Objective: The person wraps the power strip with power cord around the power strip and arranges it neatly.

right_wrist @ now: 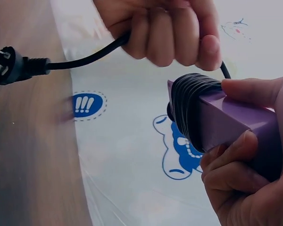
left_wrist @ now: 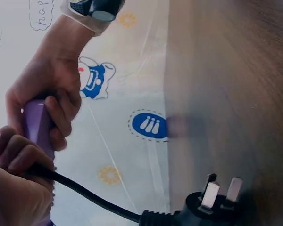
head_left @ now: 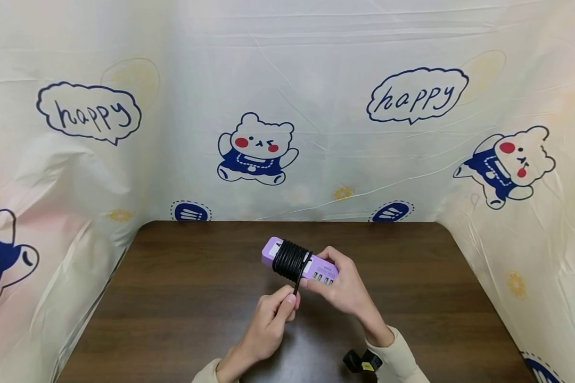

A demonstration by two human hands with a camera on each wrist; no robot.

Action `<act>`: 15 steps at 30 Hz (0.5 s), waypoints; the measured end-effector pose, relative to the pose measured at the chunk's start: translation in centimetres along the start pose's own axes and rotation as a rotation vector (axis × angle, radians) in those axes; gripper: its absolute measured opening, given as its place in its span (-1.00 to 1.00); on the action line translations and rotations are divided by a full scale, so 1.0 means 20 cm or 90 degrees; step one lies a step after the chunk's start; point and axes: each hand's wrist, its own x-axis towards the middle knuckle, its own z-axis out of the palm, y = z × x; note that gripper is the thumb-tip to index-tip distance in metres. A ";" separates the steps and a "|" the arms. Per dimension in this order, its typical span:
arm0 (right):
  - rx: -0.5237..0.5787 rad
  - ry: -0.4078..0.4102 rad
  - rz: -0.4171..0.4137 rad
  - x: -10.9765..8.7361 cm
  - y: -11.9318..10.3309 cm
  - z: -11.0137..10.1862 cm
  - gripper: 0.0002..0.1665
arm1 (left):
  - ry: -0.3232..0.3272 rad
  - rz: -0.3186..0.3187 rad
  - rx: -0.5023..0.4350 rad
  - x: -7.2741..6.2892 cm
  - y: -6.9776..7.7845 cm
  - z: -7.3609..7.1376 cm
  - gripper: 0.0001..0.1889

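A purple power strip [head_left: 327, 268] is held up over the table, tilted, with a row of USB ports along its side. Black cable [head_left: 289, 259] is wound round its far-left half in several close turns. My right hand [head_left: 348, 284] grips the near end, thumb on one side and fingers on the other. Just below the strip, my left hand [head_left: 271, 322] pinches the free length of cable, pulled taut from the coil. From the left fist the cable runs on to a black plug [right_wrist: 5, 67] with three metal prongs, hanging free in both wrist views.
The dark wooden table [head_left: 182, 298] spreads beneath both hands. A pale printed sheet [head_left: 326, 159] with bears and "happy" bubbles surrounds it at the back and sides. Near my right sleeve sits a small black device [head_left: 362, 361] with a yellow label.
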 end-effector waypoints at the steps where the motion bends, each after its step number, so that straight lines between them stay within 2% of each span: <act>1: 0.007 -0.005 0.002 0.00 0.00 -0.01 -0.59 | -0.006 0.001 -0.010 0.00 0.00 0.00 -0.67; 5: 0.049 -0.030 -0.004 0.00 -0.01 -0.04 -0.64 | -0.050 0.028 -0.033 0.01 -0.02 0.00 -0.66; 9: 0.131 -0.059 -0.008 0.00 0.00 -0.08 -0.69 | -0.133 0.050 -0.011 0.01 -0.05 -0.03 -0.65; 12: 0.200 -0.074 -0.004 0.00 0.00 -0.13 -0.72 | -0.196 0.038 -0.011 0.00 -0.08 -0.06 -0.67; 15: 0.235 -0.083 -0.006 0.00 -0.02 -0.17 -0.74 | -0.247 0.002 -0.083 -0.02 -0.12 -0.07 -0.69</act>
